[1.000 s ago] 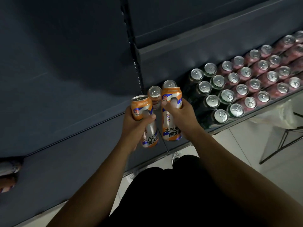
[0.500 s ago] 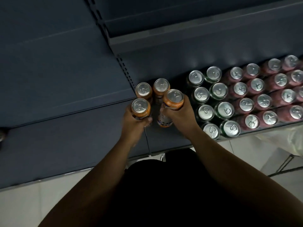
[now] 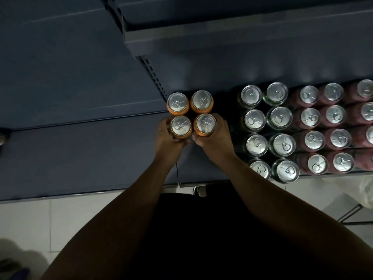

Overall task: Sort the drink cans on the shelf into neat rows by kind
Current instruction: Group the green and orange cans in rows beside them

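Your left hand [image 3: 167, 138]: grip wrapped round front-left orange can [image 3: 180, 126]; right hand [image 3: 217, 136] round front-right can [image 3: 205, 123]. Both over shelf [image 3: 80, 158], just before two rear cans [image 3: 177, 103]. Bases, fingertips hidden; pink cans [image 3: 310, 118] cut off right.

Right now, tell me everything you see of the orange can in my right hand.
The orange can stands upright, seen from above: silver metal top with a flat pull tab, orange wall. The right hand grips its right side and front. It is the front right of a square of four orange cans over the shelf, close against the left can and the back can; whether its base rests down is hidden.
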